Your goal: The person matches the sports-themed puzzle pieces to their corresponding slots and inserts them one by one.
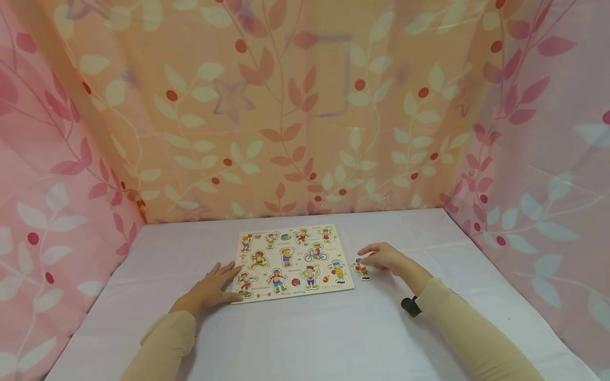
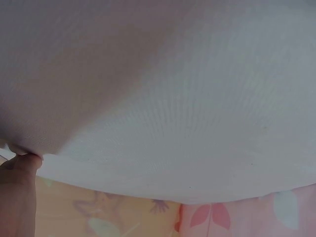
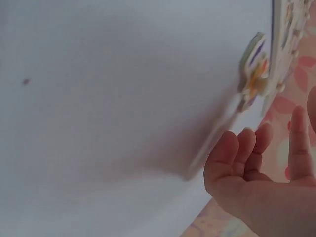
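Note:
A pale wooden puzzle board (image 1: 262,272) with colourful sports figures lies in the middle of the table. At its left edge rests my left hand (image 1: 214,288), fingers spread, with the thumb near the front corner. A loose figure piece (image 1: 363,270) in a blue cap and yellow clothes lies just right of the board. Over it reaches my right hand (image 1: 387,259), index finger extended. In the right wrist view, the figure piece (image 3: 254,79) with its small knob lies beyond the loosely bent fingers (image 3: 222,153), apart from them. The left wrist view shows only part of my left hand (image 2: 19,190).
A white cloth (image 1: 305,338) covers the table. Flowered curtains (image 1: 305,106) hang behind it and on both sides. A small black device (image 1: 411,307) sits at my right sleeve cuff (image 1: 433,299). On the board, a similar figure (image 1: 338,272) shows near the right edge.

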`<action>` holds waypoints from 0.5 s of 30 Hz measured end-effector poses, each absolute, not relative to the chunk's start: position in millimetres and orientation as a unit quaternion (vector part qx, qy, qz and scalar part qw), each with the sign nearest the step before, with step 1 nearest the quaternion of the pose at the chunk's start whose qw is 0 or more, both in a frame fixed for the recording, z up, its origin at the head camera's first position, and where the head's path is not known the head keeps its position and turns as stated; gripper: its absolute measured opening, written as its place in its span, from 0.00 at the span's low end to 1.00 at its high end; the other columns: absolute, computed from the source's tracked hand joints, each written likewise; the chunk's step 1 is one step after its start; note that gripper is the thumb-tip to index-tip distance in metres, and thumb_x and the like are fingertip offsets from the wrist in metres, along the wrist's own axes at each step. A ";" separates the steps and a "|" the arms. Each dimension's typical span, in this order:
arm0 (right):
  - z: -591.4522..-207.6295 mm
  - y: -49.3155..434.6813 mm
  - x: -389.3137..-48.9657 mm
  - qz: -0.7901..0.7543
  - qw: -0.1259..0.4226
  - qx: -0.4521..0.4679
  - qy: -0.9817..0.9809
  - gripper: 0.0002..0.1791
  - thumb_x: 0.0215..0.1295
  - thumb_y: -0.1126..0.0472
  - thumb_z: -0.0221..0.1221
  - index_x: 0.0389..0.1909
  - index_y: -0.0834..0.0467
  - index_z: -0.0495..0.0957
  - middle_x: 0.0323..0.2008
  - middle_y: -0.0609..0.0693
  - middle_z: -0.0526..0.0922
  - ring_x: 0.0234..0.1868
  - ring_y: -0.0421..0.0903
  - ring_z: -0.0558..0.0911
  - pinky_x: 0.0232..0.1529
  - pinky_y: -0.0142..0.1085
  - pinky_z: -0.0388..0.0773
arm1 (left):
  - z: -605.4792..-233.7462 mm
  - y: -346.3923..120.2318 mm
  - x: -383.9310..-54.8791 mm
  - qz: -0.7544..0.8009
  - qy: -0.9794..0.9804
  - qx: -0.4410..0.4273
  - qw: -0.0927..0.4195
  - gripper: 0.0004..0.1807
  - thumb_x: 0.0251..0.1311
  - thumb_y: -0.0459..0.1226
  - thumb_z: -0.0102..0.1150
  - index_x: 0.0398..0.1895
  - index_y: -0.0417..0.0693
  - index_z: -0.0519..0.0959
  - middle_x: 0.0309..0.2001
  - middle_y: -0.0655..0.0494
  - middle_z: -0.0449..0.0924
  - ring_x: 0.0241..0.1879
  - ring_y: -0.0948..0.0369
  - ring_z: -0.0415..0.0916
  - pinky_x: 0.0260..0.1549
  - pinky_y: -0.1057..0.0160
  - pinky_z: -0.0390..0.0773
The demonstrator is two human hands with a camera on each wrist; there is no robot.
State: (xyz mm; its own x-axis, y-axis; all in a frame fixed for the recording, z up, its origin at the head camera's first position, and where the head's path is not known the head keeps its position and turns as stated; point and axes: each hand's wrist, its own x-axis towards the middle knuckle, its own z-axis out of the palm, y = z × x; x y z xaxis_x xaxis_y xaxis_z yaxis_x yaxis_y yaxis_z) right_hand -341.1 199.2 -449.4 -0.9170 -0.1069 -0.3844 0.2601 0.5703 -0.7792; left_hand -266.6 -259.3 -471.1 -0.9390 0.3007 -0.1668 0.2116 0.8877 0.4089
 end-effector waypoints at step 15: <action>-464.1 214.0 -348.5 -0.441 0.253 0.002 0.861 0.17 0.55 0.64 0.69 0.47 0.59 0.83 0.42 0.53 0.76 0.39 0.49 0.70 0.36 0.37 0.65 | -474.8 -260.3 -267.9 0.200 0.964 0.137 0.111 0.51 0.49 0.61 0.66 0.72 0.42 0.62 0.73 0.36 0.52 0.70 0.31 0.39 0.61 0.27 0.48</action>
